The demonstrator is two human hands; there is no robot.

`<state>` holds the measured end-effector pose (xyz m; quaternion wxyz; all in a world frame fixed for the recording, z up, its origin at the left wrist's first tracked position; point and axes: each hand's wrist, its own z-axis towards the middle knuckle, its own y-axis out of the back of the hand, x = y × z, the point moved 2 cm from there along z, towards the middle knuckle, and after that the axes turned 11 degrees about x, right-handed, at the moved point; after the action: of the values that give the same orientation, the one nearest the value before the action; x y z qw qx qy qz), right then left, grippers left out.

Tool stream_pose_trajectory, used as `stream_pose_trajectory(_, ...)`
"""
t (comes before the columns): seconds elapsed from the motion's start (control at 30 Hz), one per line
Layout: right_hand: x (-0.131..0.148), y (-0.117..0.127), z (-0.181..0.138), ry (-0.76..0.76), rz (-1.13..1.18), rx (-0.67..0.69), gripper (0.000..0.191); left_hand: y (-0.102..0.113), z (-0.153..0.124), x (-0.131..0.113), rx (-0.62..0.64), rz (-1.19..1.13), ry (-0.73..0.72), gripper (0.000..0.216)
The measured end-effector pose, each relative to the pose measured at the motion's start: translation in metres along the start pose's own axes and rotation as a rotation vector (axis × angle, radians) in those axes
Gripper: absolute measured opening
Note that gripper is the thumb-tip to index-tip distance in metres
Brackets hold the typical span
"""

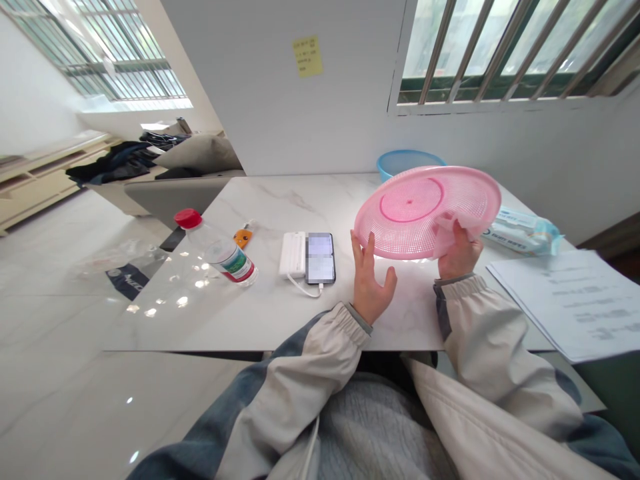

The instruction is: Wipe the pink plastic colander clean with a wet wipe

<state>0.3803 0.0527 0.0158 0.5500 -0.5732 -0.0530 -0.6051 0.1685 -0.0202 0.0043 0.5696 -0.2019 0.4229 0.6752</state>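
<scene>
A round pink plastic strainer basket (pixel 425 210) is tilted above the white marble table (pixel 280 193), its perforated underside facing me. My right hand (pixel 457 250) is closed on its near rim, pressing a pale pink cloth or wipe (pixel 450 223) against it. My left hand (pixel 370 277) is at the basket's left rim with fingers spread, touching or almost touching the edge and holding nothing.
A phone (pixel 321 258) lies beside a white power bank (pixel 293 255) with a cable. A red-capped water bottle (pixel 220 253) lies on its side at left. A blue basin (pixel 407 162) stands behind the basket. A wet-wipe pack (pixel 523 230) and papers (pixel 575 300) lie at right.
</scene>
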Motion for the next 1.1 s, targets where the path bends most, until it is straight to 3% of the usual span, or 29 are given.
stream_pose_trajectory(0.27,-0.004,0.005,0.004,-0.023,0.026,-0.011,0.03,-0.005,-0.001,0.004,0.083,-0.026,-0.011,0.076)
stream_pose_trajectory(0.7,-0.001,0.001,0.004,-0.107,0.174,0.055,0.026,-0.004,-0.001,0.003,0.178,-0.127,0.051,0.079)
stream_pose_trajectory(0.9,0.001,-0.004,0.001,-0.193,0.211,-0.023,0.022,-0.011,-0.005,0.004,0.355,-0.25,0.106,0.081)
stream_pose_trajectory(1.1,-0.002,-0.005,0.0,-0.211,0.268,-0.045,0.022,-0.017,-0.009,0.005,0.446,-0.339,0.01,0.082)
